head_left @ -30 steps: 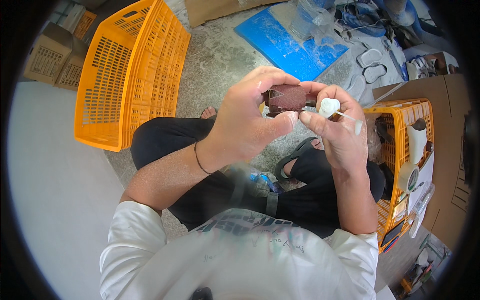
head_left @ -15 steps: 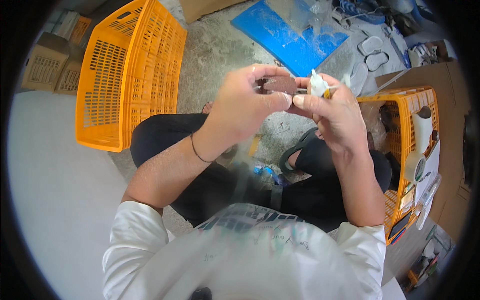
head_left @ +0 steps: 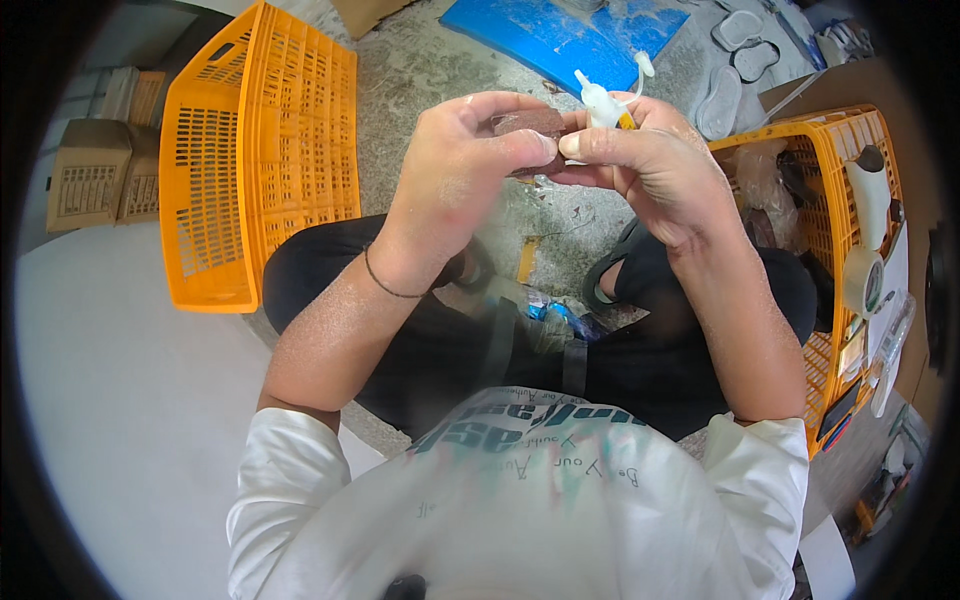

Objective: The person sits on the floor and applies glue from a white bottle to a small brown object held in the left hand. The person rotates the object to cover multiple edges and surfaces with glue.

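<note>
My left hand (head_left: 440, 165) is closed round a rounded, reddish-brown piece of sandpaper (head_left: 530, 124), with the thumb pressed on its face. Close against it, my right hand (head_left: 665, 165) pinches at the edge of the same piece with thumb and fingers, the two thumb tips almost touching. Tucked in the right hand's fingers is a small white glue bottle (head_left: 602, 106). Its nozzle points up and away from me, and a white cap hangs off on a thin strap beside it. The fingers hide much of the sandpaper and of the bottle.
An orange crate (head_left: 300, 130) stands on the left, near cardboard boxes (head_left: 88, 175). On the right, another orange crate (head_left: 830, 130) carries a tape roll (head_left: 862, 280) at its side. A dusty blue board (head_left: 540, 35) and pale sandals (head_left: 718, 103) lie on the floor ahead.
Both hands have moved up and slightly left in the picture, still holding the sandpaper and bottle. The bottle has tilted, and its hanging cap now shows to its right. The view has shifted a little.
</note>
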Available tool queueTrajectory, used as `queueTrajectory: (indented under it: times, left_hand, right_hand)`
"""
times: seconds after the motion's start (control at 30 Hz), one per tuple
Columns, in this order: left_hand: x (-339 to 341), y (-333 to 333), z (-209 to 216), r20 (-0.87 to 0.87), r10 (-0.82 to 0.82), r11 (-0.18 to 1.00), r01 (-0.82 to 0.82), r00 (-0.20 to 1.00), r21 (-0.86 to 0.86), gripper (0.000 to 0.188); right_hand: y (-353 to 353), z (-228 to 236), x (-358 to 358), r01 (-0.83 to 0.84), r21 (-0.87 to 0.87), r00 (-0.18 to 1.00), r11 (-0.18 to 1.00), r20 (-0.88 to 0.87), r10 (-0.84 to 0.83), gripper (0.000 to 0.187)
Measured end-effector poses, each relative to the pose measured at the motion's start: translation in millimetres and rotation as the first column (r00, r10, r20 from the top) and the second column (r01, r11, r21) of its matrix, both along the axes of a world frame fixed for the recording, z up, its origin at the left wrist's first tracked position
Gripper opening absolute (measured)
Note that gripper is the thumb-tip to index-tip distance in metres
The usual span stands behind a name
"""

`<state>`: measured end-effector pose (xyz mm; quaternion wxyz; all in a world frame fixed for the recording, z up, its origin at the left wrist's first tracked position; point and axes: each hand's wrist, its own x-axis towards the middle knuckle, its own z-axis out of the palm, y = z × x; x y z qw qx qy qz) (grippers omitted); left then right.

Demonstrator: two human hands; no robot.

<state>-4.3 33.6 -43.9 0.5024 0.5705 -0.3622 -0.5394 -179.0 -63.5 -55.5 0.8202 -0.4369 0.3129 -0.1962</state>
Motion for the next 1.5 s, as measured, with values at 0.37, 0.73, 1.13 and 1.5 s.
queueTrajectory:
  times: [0.37,0.73,1.13,1.5]
  left_hand:
    - [-5,7,8,0.208,0.059,0.866,0.054,0.976,-0.497,0.050]
    - [-8,7,9,0.198,0.156,0.881,-0.046,0.968,-0.470,0.044]
    - [-4,13,14,0.265,0.077,0.918,0.036,0.961,-0.395,0.045]
    - [-4,12,15,0.294,0.066,0.917,0.058,0.954,-0.395,0.046]
  right_hand:
    - [15,38,-8,0.089,-0.613,0.985,0.785,-0.065,-0.162,0.021]
    - [19,48,-4,0.106,-0.415,0.993,0.904,-0.008,-0.120,0.025]
    - [17,43,-2,0.107,-0.418,0.992,0.902,-0.010,-0.123,0.023]
    - [17,45,-4,0.095,-0.407,0.992,0.909,-0.036,-0.120,0.028]
